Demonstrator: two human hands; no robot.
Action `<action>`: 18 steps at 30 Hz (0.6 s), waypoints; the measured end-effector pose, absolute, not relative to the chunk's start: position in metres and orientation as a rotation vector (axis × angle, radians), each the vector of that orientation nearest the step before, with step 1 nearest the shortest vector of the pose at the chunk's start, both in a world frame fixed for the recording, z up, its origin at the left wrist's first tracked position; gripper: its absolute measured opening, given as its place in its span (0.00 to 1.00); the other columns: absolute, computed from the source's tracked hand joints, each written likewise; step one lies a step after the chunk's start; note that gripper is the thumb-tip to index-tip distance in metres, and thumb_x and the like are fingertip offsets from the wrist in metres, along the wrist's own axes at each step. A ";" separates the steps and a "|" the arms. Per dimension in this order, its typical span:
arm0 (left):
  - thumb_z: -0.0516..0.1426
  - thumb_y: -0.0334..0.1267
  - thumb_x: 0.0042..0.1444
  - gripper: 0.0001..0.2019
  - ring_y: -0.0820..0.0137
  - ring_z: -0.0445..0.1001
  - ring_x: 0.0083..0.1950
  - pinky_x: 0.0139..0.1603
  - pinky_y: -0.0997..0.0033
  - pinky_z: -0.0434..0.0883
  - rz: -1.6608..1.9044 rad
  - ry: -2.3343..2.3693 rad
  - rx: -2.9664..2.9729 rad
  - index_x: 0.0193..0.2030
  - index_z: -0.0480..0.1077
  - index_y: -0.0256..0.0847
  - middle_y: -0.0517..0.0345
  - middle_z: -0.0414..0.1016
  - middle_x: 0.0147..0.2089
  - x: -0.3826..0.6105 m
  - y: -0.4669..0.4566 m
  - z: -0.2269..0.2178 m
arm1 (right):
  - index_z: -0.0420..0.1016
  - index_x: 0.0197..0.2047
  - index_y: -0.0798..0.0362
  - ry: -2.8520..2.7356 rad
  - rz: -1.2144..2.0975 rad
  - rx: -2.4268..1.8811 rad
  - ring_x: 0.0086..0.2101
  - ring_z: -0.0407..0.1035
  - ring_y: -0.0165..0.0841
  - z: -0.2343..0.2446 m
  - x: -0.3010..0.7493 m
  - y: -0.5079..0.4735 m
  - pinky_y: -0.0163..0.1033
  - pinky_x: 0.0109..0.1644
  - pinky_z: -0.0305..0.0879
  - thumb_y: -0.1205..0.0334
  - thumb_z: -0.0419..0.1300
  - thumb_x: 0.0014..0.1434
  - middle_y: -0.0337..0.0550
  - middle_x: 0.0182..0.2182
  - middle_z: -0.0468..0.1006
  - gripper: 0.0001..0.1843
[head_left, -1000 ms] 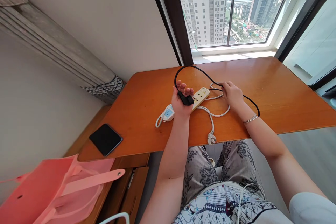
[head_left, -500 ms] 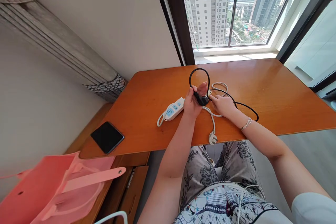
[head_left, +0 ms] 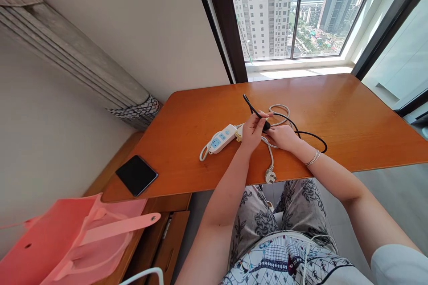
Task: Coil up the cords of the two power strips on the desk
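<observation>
My left hand (head_left: 251, 131) is closed around a black plug (head_left: 265, 125) on a black cable (head_left: 301, 132) that loops across the orange-brown wooden table (head_left: 351, 116). My right hand (head_left: 283, 136) rests just right of it, fingers curled over the yellowish power strip (head_left: 238, 134), which the hands mostly hide. A white and blue power strip (head_left: 221, 138) lies left of my left hand. A white cord (head_left: 271, 156) runs under my hands to a white plug (head_left: 269, 176) at the table's near edge.
A black phone (head_left: 137, 175) lies on the table's near left corner. A pink bag (head_left: 76, 240) sits low at the left over wooden drawers (head_left: 160, 240). A large window (head_left: 294, 13) and a folded curtain (head_left: 73, 62) stand behind the table.
My left hand has lowered the black plug from above the table down toward the yellowish strip. The cable's tall loop has flattened. My right hand has moved in close beside the left.
</observation>
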State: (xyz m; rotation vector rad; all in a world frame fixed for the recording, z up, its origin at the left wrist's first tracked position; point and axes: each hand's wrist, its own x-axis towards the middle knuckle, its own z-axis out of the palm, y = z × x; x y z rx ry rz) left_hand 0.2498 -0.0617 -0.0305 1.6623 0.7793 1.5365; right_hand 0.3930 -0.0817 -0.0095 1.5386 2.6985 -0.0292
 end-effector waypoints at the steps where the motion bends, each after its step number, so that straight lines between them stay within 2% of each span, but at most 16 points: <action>1: 0.55 0.63 0.64 0.22 0.61 0.82 0.53 0.63 0.53 0.72 1.531 0.815 1.710 0.42 0.73 0.45 0.50 0.85 0.45 0.249 -0.063 -0.030 | 0.76 0.58 0.56 2.695 -0.029 1.545 0.47 0.80 0.44 -0.008 0.393 -0.082 0.40 0.40 0.64 0.60 0.47 0.73 0.56 0.49 0.84 0.20; 5: 0.52 0.61 0.66 0.21 0.61 0.82 0.46 0.59 0.54 0.73 1.505 0.963 1.859 0.42 0.73 0.46 0.52 0.84 0.42 0.247 -0.063 -0.030 | 0.78 0.56 0.54 2.671 -0.006 1.595 0.47 0.80 0.45 -0.003 0.398 -0.081 0.41 0.39 0.62 0.60 0.50 0.71 0.53 0.49 0.85 0.19; 9: 0.54 0.59 0.66 0.18 0.61 0.81 0.41 0.68 0.49 0.66 1.481 1.073 1.938 0.41 0.72 0.48 0.56 0.81 0.36 0.246 -0.058 -0.034 | 0.77 0.56 0.54 2.700 0.047 1.645 0.42 0.80 0.43 -0.003 0.406 -0.080 0.40 0.38 0.59 0.61 0.54 0.68 0.53 0.45 0.86 0.18; 13: 0.56 0.56 0.66 0.15 0.62 0.80 0.39 0.71 0.49 0.62 1.496 1.092 1.952 0.42 0.73 0.48 0.58 0.80 0.35 0.244 -0.055 -0.035 | 0.81 0.45 0.54 2.973 0.126 1.437 0.38 0.78 0.38 -0.009 0.410 -0.077 0.40 0.38 0.56 0.60 0.56 0.68 0.50 0.38 0.86 0.13; 15: 0.56 0.56 0.65 0.16 0.63 0.79 0.39 0.66 0.53 0.67 1.496 1.101 1.907 0.43 0.73 0.47 0.58 0.80 0.35 0.243 -0.055 -0.034 | 0.81 0.40 0.52 3.141 0.197 1.310 0.36 0.76 0.35 -0.013 0.413 -0.075 0.39 0.39 0.55 0.58 0.55 0.70 0.48 0.33 0.85 0.14; 18: 0.54 0.59 0.66 0.20 0.63 0.78 0.40 0.52 0.62 0.72 1.465 1.104 1.792 0.44 0.72 0.45 0.56 0.79 0.35 0.242 -0.057 -0.033 | 0.81 0.37 0.51 3.281 0.366 1.343 0.32 0.71 0.33 -0.019 0.420 -0.070 0.40 0.38 0.53 0.50 0.52 0.73 0.45 0.29 0.81 0.21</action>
